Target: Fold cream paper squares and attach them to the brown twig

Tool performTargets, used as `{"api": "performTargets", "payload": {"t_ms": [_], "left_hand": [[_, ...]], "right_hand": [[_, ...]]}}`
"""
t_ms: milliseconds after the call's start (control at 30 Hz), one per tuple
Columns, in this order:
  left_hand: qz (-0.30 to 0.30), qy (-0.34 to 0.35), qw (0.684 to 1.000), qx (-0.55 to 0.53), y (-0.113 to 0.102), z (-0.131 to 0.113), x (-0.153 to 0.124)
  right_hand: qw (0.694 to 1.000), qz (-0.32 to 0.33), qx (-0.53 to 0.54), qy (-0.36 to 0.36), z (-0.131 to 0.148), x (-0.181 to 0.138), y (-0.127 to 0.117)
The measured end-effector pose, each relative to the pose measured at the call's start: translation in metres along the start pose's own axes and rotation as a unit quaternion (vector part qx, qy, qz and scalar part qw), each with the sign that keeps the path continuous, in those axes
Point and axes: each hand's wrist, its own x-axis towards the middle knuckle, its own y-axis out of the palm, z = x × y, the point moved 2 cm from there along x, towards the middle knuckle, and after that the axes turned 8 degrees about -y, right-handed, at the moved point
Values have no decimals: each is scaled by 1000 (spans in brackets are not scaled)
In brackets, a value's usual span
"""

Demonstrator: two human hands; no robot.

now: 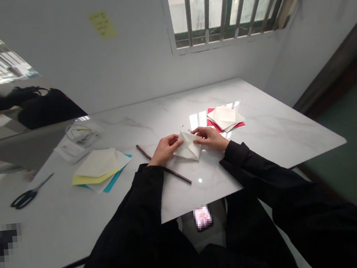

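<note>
A folded piece of white paper, with creases and flaps meeting near its middle, is held between both hands just above the table. My left hand pinches its left edge, thumb on top. At the upper right edge, my right hand grips the paper with the thumb on the near face and the fingers behind. A thin brown stick lies on the table, passing beneath my left wrist. The fingers behind the paper are partly hidden.
The marble-patterned table bears a stack of cream, yellow and blue paper at left. Black scissors lie farther left, near a white cable. White and red papers sit at the back right. A barred window is above.
</note>
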Motion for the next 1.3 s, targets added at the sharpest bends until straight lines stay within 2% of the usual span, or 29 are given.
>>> {"api": "performTargets", "payload": {"t_ms": [200,400,600,933,1300], "left_hand": [[-68,-11,990,-120,-7,-3,2],[-95,-3,988,-118,-14,1,3],[-120,7,990,-68,-16,2,-1],[-109,-2,991,-72,-15,4,-1],[-80,-13,995,-57,-11,3,-2]], "right_hand": [[983,-5,174,52,4,22,9],[955,-20,285,82,-3,44,29],[958,-16,273,79,1,39,33],[952,1,292,93,-4,35,29],[953,-36,282,103,-3,33,31]]}}
